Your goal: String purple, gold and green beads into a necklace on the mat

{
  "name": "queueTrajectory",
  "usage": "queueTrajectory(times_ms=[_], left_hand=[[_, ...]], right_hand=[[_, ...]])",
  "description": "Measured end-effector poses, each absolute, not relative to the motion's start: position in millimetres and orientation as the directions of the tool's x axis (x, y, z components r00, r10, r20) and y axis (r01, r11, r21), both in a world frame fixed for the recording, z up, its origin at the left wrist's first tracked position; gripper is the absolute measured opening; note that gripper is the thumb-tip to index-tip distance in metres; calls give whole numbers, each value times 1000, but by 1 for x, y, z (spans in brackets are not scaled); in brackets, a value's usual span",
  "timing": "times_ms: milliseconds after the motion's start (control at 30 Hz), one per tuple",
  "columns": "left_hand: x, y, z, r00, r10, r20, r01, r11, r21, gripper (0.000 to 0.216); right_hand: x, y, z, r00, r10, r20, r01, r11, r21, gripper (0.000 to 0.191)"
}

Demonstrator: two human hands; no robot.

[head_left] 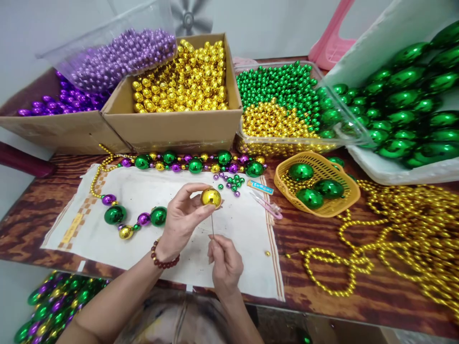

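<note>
My left hand (182, 217) pinches a shiny gold bead (211, 197) between thumb and fingertips above a white cloth (161, 239). Just below it, my right hand (224, 260) is closed on a thin needle (212, 224) that points up into the underside of the bead. A half-strung strand of green, purple and gold beads (132, 217) lies on the cloth to the left and curves up along its far edge (195, 165).
Cardboard boxes of purple beads (60, 102) and gold beads (182, 81) stand at the back, beside a clear tray of small green and gold beads (283, 102). A yellow basket (317, 188) holds large green balls. Gold bead chains (401, 224) are piled at right; finished strands (53, 306) hang at lower left.
</note>
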State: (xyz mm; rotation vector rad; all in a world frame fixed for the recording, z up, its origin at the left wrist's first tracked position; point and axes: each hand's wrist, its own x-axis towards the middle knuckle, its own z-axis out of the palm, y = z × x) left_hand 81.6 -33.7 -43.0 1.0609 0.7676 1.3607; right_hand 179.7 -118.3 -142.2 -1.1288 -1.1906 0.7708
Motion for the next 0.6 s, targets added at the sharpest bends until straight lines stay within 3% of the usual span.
queueTrajectory(times_ms=[167, 267, 467, 600], left_hand=[[82, -37, -42, 13, 970, 242, -248, -231, 941, 32], [80, -35, -42, 56, 983, 174, -315, -148, 938, 29], [79, -32, -45, 79, 995, 68, -407, -30, 913, 27], [77, -27, -47, 55, 997, 52, -394, -26, 919, 28]], right_hand=[[180, -120, -146, 244, 920, 306, 103, 289, -952, 17], [177, -125, -148, 217, 931, 293, 97, 278, -956, 16], [172, -128, -156, 334, 928, 163, 39, 160, -986, 19], [175, -123, -147, 234, 951, 203, 57, 195, -979, 17]])
